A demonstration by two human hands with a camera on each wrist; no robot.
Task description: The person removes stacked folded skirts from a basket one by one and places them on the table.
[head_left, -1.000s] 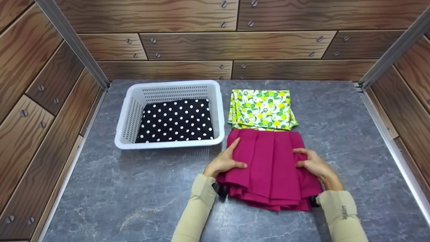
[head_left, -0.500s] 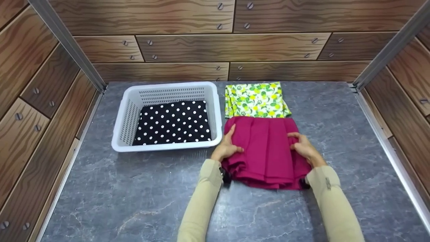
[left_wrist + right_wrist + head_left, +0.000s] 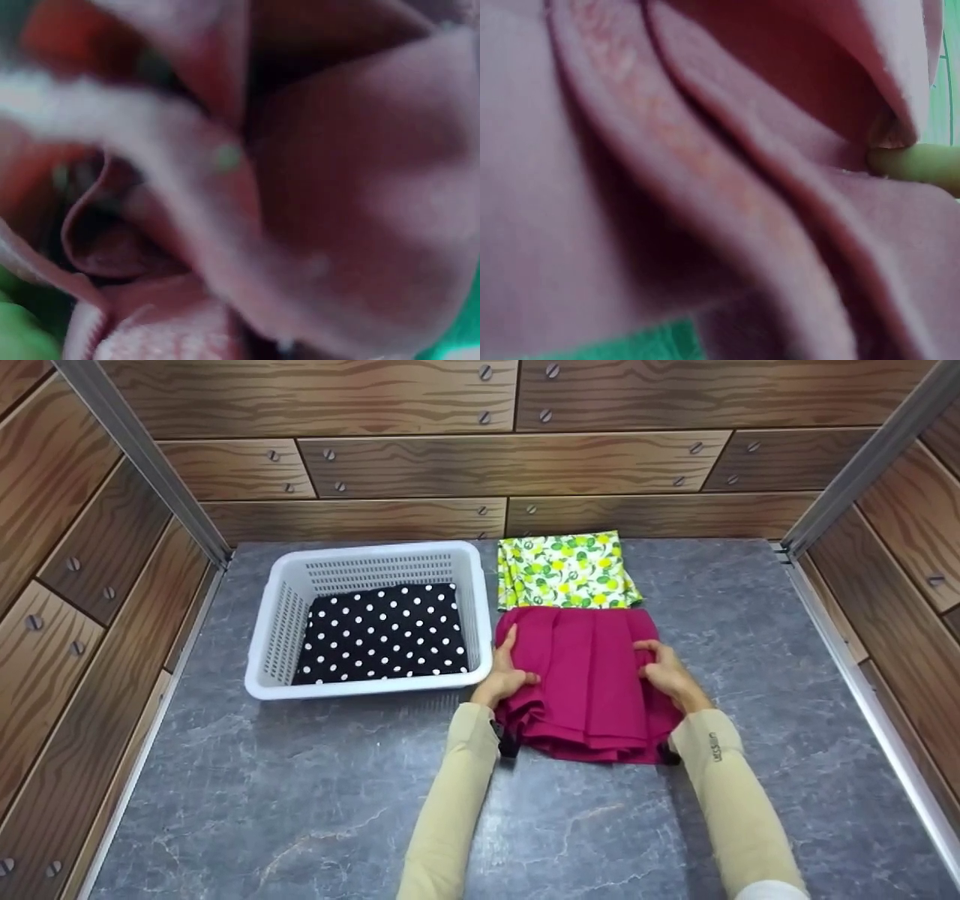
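A magenta pleated skirt (image 3: 581, 682), folded, lies in front of me in the head view. My left hand (image 3: 505, 675) grips its left side, thumb on the top face. At the opposite side, my right hand (image 3: 666, 673) holds the skirt with the thumb and a finger on top; other fingers are hidden. Right behind the skirt's far edge is a folded lemon-print cloth (image 3: 562, 570), its near part out of sight. Both wrist views are filled by blurred skirt folds (image 3: 360, 187) at close range, and a fingertip (image 3: 915, 163) touches the fabric in the right wrist view.
To the left stands a white plastic basket (image 3: 367, 686) with a folded black polka-dot cloth (image 3: 386, 634) inside; its right wall is close to my left hand. Wood-patterned panels (image 3: 480, 465) enclose the grey marbled tabletop (image 3: 300, 795) at the back and sides.
Both hands and the skirt have moved away from me, toward the back panel. The lemon-print cloth has shifted back too, while the basket stays nearly in place.
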